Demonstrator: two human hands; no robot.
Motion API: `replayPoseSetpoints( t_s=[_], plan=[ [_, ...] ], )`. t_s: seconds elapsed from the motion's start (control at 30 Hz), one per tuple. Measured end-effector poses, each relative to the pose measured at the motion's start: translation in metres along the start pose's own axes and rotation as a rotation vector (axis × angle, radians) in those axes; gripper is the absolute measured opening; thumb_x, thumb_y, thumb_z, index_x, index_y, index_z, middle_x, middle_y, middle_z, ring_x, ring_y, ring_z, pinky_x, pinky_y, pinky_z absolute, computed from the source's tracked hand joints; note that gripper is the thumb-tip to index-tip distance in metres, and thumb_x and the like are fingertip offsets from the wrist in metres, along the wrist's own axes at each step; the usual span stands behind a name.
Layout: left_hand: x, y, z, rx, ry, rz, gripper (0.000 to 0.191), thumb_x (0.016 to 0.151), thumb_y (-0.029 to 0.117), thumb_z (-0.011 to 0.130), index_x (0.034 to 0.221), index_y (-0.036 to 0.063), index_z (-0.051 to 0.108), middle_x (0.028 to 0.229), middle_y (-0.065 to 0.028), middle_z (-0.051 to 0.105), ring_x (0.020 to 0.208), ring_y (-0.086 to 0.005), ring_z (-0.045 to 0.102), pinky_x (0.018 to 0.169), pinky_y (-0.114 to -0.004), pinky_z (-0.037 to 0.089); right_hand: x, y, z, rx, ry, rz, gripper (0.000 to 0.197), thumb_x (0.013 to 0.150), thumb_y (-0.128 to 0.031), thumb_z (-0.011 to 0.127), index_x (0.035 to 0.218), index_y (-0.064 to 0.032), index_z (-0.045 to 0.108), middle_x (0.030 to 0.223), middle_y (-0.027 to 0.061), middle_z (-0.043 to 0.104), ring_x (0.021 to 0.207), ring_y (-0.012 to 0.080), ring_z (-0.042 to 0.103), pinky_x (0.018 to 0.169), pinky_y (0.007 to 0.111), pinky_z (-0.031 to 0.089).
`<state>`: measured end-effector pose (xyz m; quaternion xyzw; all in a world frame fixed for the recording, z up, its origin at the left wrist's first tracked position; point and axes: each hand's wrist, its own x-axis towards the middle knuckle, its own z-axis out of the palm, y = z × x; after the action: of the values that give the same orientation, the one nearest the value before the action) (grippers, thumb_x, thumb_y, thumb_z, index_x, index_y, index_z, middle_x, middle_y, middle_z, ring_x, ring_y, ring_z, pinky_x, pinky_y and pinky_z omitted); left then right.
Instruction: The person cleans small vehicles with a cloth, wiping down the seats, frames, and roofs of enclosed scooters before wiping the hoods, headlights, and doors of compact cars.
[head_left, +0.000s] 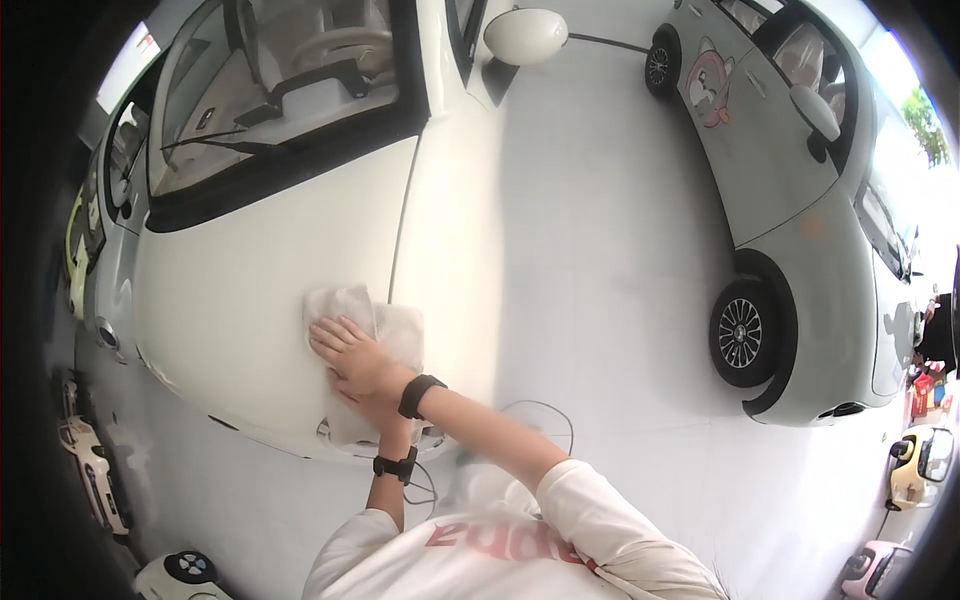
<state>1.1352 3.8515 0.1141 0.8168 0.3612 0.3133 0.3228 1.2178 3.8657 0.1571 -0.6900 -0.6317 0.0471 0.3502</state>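
Note:
My right hand (354, 363) lies flat with its fingers extended, pressing a pale cloth (401, 330) against the cream car's hood (277, 270). The cloth spreads past my fingertips and across the seam between hood and fender, with its lower part towards the headlight. My left hand (375, 412) is low on the cloth, just under my right wrist. Much of it is hidden by the right hand and forearm, so its grip does not show clearly. A black band circles each wrist.
A grey-green car (810, 300) with a cartoon decal stands to the right across the grey floor (600, 225). The cream car's side mirror (527, 36) juts out ahead. A thin cable (571, 431) loops near my right forearm. Toy-sized cars (921, 466) line the edges.

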Motion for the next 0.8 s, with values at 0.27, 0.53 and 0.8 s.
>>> replayPoseSetpoints(
  t_s=[0.27,0.53,0.8],
  plan=[
    [-0.025,0.012,0.021,0.124,0.052,-0.118,0.063,0.082,0.026,0.045,0.127,0.0024,0.007,0.132,-0.0125,0.014,0.121,-0.0228,0.019,0.099,-0.033,0.015,-0.022,-0.004,-0.036,0.252,0.081,-0.071,0.05,0.071,-0.017,0.049,0.117,0.0,0.038,0.126,0.0111,0.033,0.122,0.0234,0.022,0.103,0.037,0.012],
    [-0.033,0.014,0.061,0.206,0.145,-0.222,0.056,0.083,0.021,0.042,0.126,0.0018,0.013,0.13,-0.0133,0.02,0.118,-0.0241,0.023,0.097,-0.033,0.019,-0.039,-0.004,-0.05,0.457,-0.103,-0.291,0.039,0.072,-0.014,0.048,0.108,-0.0004,0.043,0.123,0.01,0.036,0.122,0.0212,0.021,0.103,0.036,0.01],
    [-0.001,0.033,0.145,0.101,0.077,-0.276,0.049,0.084,0.016,0.04,0.125,0.0012,0.019,0.128,-0.014,0.026,0.115,-0.0254,0.028,0.095,-0.032,0.022,-0.027,0.092,-0.062,0.291,-0.037,-0.536,0.038,0.065,-0.008,0.053,0.102,-0.0053,0.045,0.122,0.0062,0.036,0.123,0.0192,0.02,0.102,0.034,0.015]
  ],
)
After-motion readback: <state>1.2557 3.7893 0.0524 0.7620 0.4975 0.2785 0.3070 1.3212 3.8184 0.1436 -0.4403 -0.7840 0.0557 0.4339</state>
